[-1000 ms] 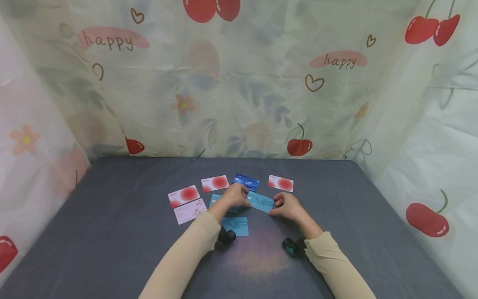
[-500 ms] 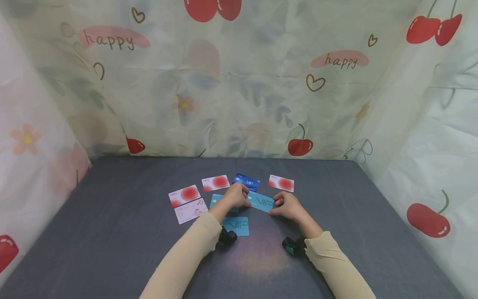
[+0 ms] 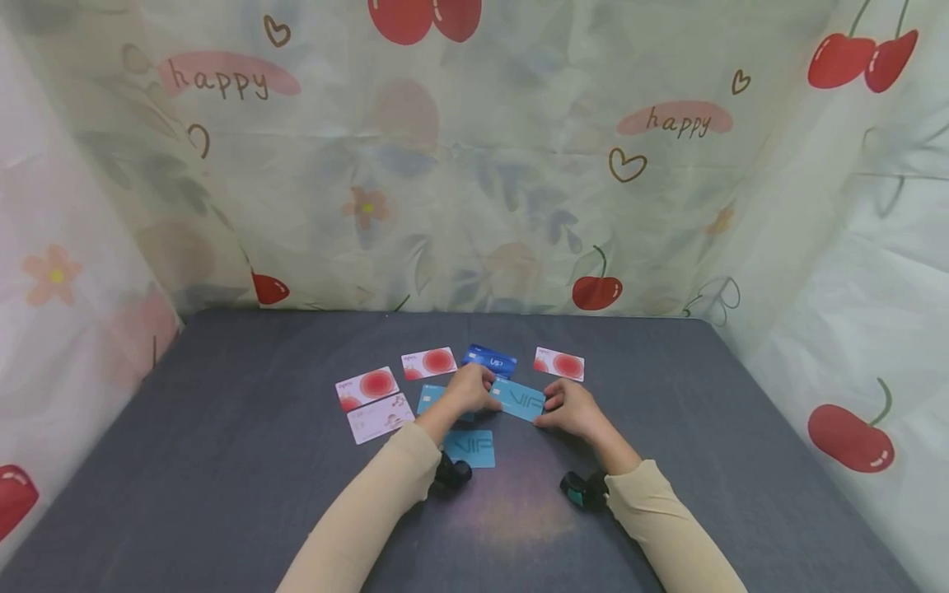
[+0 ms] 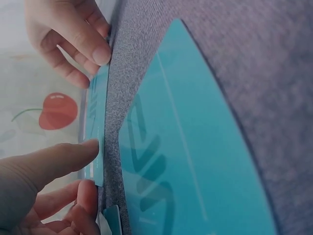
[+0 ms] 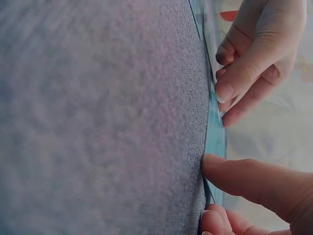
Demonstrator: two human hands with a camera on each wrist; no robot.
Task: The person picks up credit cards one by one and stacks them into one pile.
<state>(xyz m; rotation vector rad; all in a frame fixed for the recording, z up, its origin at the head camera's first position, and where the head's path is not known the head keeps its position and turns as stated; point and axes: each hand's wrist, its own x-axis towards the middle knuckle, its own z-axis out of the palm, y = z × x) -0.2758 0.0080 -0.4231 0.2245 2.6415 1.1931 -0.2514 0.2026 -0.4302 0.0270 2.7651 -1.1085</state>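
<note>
Both of my hands hold a light-blue VIP card (image 3: 521, 400) between them, near the middle of the table. The thumb and fingers of my left hand (image 3: 467, 390) pinch its left end. At the opposite end, my right hand (image 3: 575, 410) pinches the right edge and lower corner. In the left wrist view the left thumb lies on the face of this card (image 4: 100, 117), low over the cloth. A second light-blue card (image 3: 430, 397) lies partly hidden under the left hand. Nearer to me is another light-blue VIP card (image 3: 474, 450), partly covered by the left wrist camera.
Behind the hands lies a dark-blue VIP card (image 3: 489, 361). Cards with red circles lie at the back left (image 3: 430, 363), back right (image 3: 559, 364) and far left (image 3: 367, 389). A pale pink card (image 3: 380, 418) adjoins the far-left one. Printed curtain (image 3: 474, 231) encloses the grey table (image 3: 222, 461).
</note>
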